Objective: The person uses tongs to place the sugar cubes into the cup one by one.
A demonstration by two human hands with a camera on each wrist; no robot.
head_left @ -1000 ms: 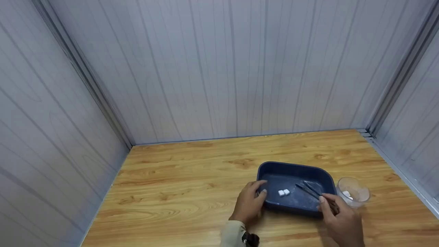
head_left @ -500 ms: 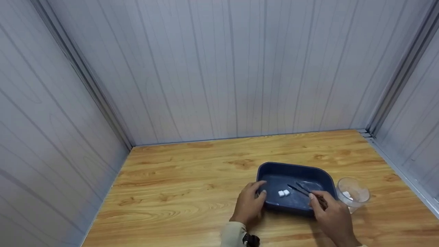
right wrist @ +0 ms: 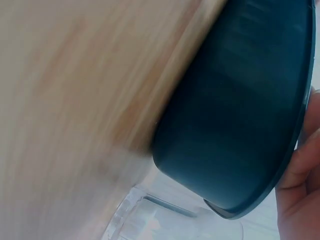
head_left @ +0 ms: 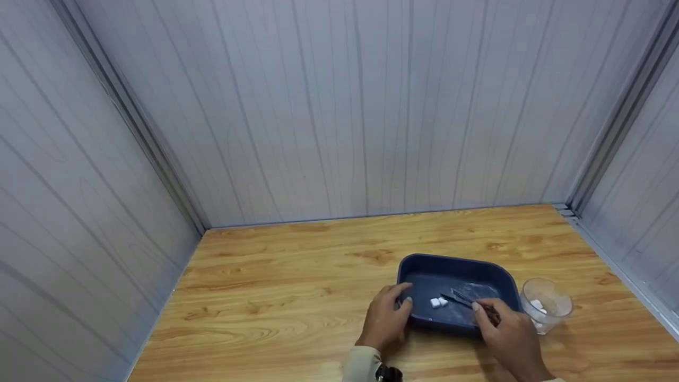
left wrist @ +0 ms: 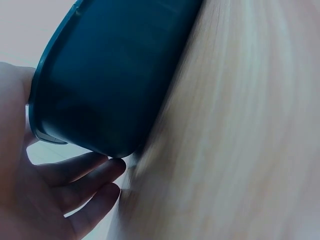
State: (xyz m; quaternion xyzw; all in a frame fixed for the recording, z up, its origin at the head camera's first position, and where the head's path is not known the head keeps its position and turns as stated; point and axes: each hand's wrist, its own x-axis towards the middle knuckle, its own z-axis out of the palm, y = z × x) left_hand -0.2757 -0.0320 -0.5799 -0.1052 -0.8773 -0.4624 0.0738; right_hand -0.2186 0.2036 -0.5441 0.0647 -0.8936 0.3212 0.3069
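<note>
A dark blue rectangular tub (head_left: 457,262) stands on the wood-grain table. My left hand (head_left: 386,318) grips its left end, fingers and thumb at the rim; in the left wrist view several fingertips lie along the outer wall. Inside sit two small white cubes (head_left: 435,302) side by side. My right hand (head_left: 513,337) pinches dark tweezers (head_left: 456,300) over the tub's right part. Their arms are spread a little, one tip right at the right-hand cube. The right wrist view shows the tub wall (right wrist: 227,120) and part of that hand, with the tweezers hidden.
Just right of the tub stands a clear cup (head_left: 558,314) with several white cubes (head_left: 537,305) in it. Pale panelled walls (head_left: 339,132) enclose the table (head_left: 276,297) at the back and both sides.
My right hand has moved left with the tweezers, bringing their tips from the tub's right part to the white cubes. My left hand keeps its place on the tub.
</note>
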